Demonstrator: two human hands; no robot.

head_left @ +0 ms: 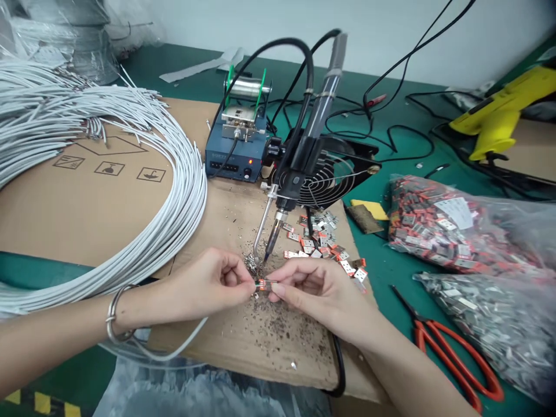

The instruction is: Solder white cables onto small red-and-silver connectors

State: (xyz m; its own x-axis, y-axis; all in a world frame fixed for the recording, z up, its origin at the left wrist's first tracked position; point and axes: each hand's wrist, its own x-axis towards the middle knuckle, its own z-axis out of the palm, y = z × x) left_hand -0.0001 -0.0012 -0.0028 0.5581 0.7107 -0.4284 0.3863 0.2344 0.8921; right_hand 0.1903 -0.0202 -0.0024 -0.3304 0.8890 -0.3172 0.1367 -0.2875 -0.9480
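The left hand [219,284] and right hand [315,289] pinch opposite ends of a small connector [262,285], just near of the soldering iron [273,236], where an unsteady grip could cause misalignment or, if hot, burnt fingertips.

Lighting's fairly bright & even, cool-ish, prob. from overhead w/ no lamp in view; shadows are soft, darker under the front edge of the cardboard [226,341], while the pale wall [369,40] reads evenly lit. Small glare spots show on the solder spool [245,88] and the clear plastic bags [486,324], plus a tiny red LED glow [250,161], w/ no big blown-out areas. Wide-angle lens stretches & tilts stuff toward the edges, esp. the yellow tool [499,113] at R; overall focus is OK but a bit soft, so fine detail on the tiny connector [262,285] near ctr is hard to read.
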